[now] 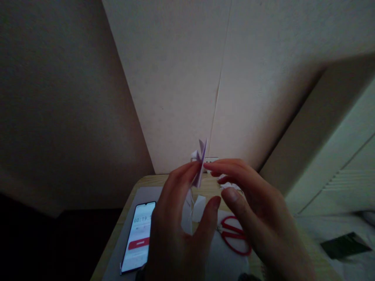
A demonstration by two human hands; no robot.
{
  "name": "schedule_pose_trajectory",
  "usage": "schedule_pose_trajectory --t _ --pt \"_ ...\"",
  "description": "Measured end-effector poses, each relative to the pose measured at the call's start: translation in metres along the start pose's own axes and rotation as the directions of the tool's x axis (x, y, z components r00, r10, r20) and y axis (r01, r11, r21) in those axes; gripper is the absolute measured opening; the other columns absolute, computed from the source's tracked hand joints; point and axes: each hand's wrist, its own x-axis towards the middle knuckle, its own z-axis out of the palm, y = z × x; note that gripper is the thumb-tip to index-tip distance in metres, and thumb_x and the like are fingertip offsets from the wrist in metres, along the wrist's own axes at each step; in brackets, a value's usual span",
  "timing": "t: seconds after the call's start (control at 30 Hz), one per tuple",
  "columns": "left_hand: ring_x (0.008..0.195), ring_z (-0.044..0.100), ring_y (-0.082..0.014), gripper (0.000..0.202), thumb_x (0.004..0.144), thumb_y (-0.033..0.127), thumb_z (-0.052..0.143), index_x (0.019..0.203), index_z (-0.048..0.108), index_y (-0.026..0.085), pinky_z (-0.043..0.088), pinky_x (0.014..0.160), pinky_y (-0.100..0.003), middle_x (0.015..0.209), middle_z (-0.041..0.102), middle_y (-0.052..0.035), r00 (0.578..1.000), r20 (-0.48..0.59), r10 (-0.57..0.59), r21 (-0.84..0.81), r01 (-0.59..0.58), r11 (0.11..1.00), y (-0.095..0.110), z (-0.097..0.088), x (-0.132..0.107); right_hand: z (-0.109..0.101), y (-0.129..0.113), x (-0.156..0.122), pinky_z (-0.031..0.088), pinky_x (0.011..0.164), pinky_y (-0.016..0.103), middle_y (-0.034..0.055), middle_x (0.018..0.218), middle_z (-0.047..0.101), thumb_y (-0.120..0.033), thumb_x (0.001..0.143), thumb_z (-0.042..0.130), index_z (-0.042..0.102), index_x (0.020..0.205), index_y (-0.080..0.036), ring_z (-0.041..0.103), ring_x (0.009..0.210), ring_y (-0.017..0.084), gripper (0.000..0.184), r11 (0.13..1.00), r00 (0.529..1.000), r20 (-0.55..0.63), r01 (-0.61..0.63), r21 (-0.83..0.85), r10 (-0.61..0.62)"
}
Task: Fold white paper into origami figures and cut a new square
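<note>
My left hand [178,226] and my right hand [252,207] are raised above a small wooden table [152,181]. Between their fingertips stands a small folded piece of pale lilac paper [201,162], upright, with pointed flaps at the top. The left fingers pinch its lower left side and the right fingertips press it from the right. More white paper [199,207] shows below and behind the hands, partly hidden by them.
A smartphone [139,236] with a lit timer screen and a red button lies on the table's left side. Red-handled scissors [234,234] lie to the right, under my right hand. A dark flat object [344,245] rests on pale bedding at right. Walls meet close behind.
</note>
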Motion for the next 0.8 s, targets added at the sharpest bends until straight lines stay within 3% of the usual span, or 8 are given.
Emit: schedule_pose_trajectory --t 0.13,0.23,0.33,0.57,0.8 --pt "0.092 0.068 -0.0178 0.023 0.078 0.027 0.069 0.1 0.071 0.031 0.054 0.086 -0.029 0.101 0.073 0.0017 0.977 0.035 -0.212 -0.227 0.214 0.95 0.005 -0.007 0.009 0.0 -0.002 0.0 0.048 0.092 0.02 -0.0028 0.113 0.068 -0.037 0.093 0.056 0.069 0.108 -0.031 0.062 0.107 0.011 0.021 0.998 0.998 0.015 0.06 -0.007 -0.06" --pt "0.073 0.07 -0.0157 0.012 0.076 0.03 0.071 0.087 0.073 0.027 0.056 0.068 -0.024 0.081 0.075 0.0028 0.916 0.045 -0.399 -0.395 0.383 0.835 0.009 -0.01 0.015 0.001 -0.006 0.001 0.048 0.093 0.019 -0.0018 0.112 0.068 -0.032 0.092 0.058 0.071 0.106 -0.028 0.062 0.108 0.011 0.02 0.997 0.996 0.05 0.076 -0.03 -0.074" --pt "0.066 0.07 -0.0153 0.011 0.072 0.031 0.075 0.08 0.074 0.023 0.055 0.06 -0.021 0.071 0.074 0.0026 0.867 0.011 -0.499 -0.451 0.449 0.771 0.007 -0.01 0.017 0.003 -0.008 0.001 0.049 0.09 0.019 -0.0006 0.109 0.068 -0.032 0.089 0.062 0.072 0.103 -0.025 0.063 0.105 0.012 0.019 0.995 0.994 0.055 0.093 -0.023 -0.091" --pt "0.076 0.074 -0.0153 0.012 0.068 0.026 0.08 0.077 0.074 0.02 0.057 0.069 -0.019 0.077 0.078 0.0018 0.839 -0.052 -0.542 -0.574 0.419 0.704 -0.004 -0.008 0.017 0.001 -0.004 -0.005 0.048 0.075 0.025 -0.003 0.096 0.066 -0.025 0.088 0.064 0.07 0.093 -0.03 0.062 0.089 0.013 0.009 0.995 0.983 -0.17 0.062 -0.081 -0.075" --pt "0.076 0.075 -0.0158 0.007 0.07 0.019 0.076 0.074 0.073 0.023 0.06 0.071 -0.022 0.076 0.078 0.0034 0.878 0.045 -0.477 -0.565 0.416 0.713 -0.003 -0.008 0.015 0.007 -0.001 0.001 0.048 0.071 0.028 -0.0023 0.083 0.063 -0.022 0.085 0.067 0.064 0.083 -0.025 0.06 0.08 0.014 0.004 0.998 0.995 -0.098 -0.006 -0.07 -0.001"
